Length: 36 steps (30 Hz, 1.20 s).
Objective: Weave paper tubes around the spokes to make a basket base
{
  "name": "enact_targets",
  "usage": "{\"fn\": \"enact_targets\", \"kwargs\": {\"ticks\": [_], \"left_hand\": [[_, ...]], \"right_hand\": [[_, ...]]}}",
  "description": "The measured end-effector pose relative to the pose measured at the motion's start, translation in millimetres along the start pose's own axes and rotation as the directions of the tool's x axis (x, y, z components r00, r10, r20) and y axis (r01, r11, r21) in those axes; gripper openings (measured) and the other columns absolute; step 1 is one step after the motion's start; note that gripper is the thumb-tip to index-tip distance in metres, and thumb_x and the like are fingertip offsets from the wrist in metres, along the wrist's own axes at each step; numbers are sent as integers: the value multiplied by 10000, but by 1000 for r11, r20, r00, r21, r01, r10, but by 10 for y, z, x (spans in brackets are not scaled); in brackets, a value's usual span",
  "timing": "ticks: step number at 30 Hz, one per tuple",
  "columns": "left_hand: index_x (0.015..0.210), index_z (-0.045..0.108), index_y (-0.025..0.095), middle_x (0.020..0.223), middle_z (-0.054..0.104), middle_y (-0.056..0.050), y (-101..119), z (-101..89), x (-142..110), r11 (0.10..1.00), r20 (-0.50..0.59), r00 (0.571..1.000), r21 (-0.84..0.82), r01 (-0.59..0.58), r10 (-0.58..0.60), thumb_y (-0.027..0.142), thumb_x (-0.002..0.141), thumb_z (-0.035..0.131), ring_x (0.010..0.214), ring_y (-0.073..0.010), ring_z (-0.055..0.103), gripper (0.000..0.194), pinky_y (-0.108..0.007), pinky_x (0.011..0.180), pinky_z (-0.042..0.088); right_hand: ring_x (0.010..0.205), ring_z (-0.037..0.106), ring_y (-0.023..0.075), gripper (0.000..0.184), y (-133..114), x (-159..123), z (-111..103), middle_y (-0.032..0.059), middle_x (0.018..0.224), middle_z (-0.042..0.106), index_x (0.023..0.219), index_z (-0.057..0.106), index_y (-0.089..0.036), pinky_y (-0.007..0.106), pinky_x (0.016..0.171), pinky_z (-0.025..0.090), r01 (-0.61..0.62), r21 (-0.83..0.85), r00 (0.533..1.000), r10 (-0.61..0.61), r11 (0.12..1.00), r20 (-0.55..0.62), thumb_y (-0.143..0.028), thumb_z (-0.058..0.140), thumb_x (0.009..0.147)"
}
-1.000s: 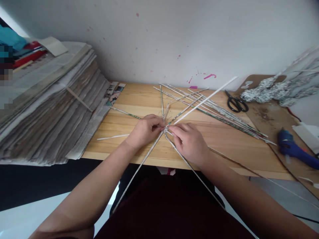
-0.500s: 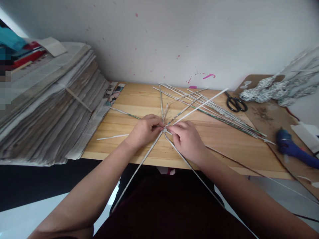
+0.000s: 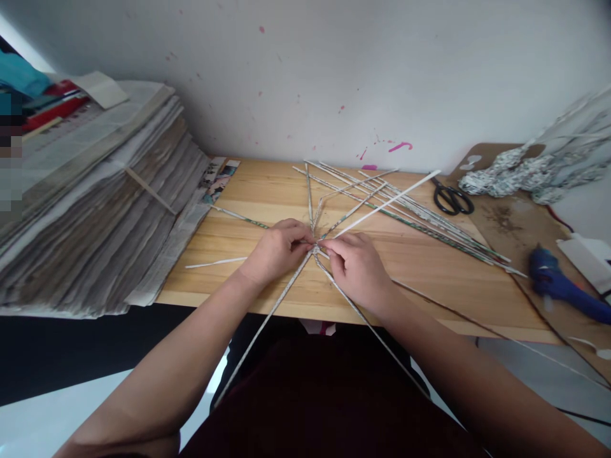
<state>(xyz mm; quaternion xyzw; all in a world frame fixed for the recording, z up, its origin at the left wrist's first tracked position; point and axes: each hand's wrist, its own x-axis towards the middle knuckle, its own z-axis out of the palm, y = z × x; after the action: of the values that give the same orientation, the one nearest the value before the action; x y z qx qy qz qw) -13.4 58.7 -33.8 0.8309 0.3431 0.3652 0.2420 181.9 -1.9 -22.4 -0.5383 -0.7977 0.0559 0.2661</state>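
Note:
Several thin rolled newspaper sticks (image 3: 281, 299) spread out like spokes from a crossing point (image 3: 316, 248) on the wooden table. My left hand (image 3: 286, 247) pinches the sticks at the left of that crossing. From the right, my right hand (image 3: 358, 264) has its thumb and forefinger closed on the sticks at the same spot, its fingertips almost touching the left ones. A white paper strip (image 3: 389, 205) slants up and right from beside my right fingers. Two sticks hang over the table's front edge toward my lap. My fingers partly cover the crossing.
A tall stack of newspapers (image 3: 119, 210) stands at the left. Loose paper sticks (image 3: 429, 222) lie at the back right, near black-handled scissors (image 3: 452, 198). A blue glue gun (image 3: 558, 280) and a bundle of twisted paper (image 3: 506, 172) rest on a brown board (image 3: 506, 219).
The far tip of the white strip has shifted slightly to the right. Both hands stay at the crossing, with my right fingers barely moved.

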Motion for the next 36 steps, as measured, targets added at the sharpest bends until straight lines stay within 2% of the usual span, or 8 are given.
{"fn": "enact_targets", "kwargs": {"ticks": [14, 20, 23, 28, 32, 36], "left_hand": [[915, 760, 197, 954, 718, -51, -5, -2, -4, 1000, 18, 1000, 6, 18, -18, 109, 855, 677, 921, -175, 677, 134, -308, 863, 532], [897, 747, 192, 940, 718, -50, -2, 2, -4, 999, 21, 999, 8, 32, -32, 104, 843, 679, 902, -175, 673, 124, -300, 846, 534], [888, 745, 186, 933, 723, -52, 5, 6, -4, 1000, 16, 1000, 5, 24, -24, 93, 839, 677, 903, -176, 672, 125, -300, 848, 531], [873, 739, 197, 914, 720, -39, 14, 5, -10, 999, 10, 1000, 40, 11, -11, 111, 850, 669, 891, -171, 670, 114, -300, 851, 523], [881, 735, 203, 921, 712, -40, -5, 6, -23, 998, 6, 1000, 54, -13, 12, 140, 875, 648, 895, -172, 674, 108, -305, 850, 526], [895, 735, 213, 955, 710, -46, -24, 8, -26, 998, 12, 1000, 57, -10, 10, 170, 888, 643, 920, -181, 676, 102, -318, 864, 535]], "right_hand": [[949, 561, 280, 284, -74, 19, -3, 124, 954, 688, 1065, 728, -150, 426, 896, 446, -47, -62, 998, 49, 997, 33, -113, 479, 932], [983, 635, 220, 307, 21, -106, -143, 64, 1079, 735, 1210, 655, -207, 371, 907, 477, -61, 217, 998, 60, 974, 12, -140, 515, 946], [996, 612, 251, 268, 47, -216, -213, 75, 1080, 742, 1153, 681, -187, 402, 930, 464, -53, 122, 999, 54, 991, 0, -144, 565, 916], [991, 555, 277, 307, 10, -278, -240, 113, 1072, 709, 1186, 703, -161, 428, 926, 445, -39, -17, 996, 40, 999, 81, -143, 539, 927], [966, 564, 246, 248, 1, -253, -236, 95, 1013, 695, 1127, 702, -171, 389, 914, 432, -101, -44, 992, 104, 994, 78, -168, 517, 962], [911, 574, 224, 130, 36, -265, -277, 67, 929, 680, 949, 672, -183, 350, 845, 424, -172, -113, 981, 181, 979, 75, -168, 543, 954]]}}
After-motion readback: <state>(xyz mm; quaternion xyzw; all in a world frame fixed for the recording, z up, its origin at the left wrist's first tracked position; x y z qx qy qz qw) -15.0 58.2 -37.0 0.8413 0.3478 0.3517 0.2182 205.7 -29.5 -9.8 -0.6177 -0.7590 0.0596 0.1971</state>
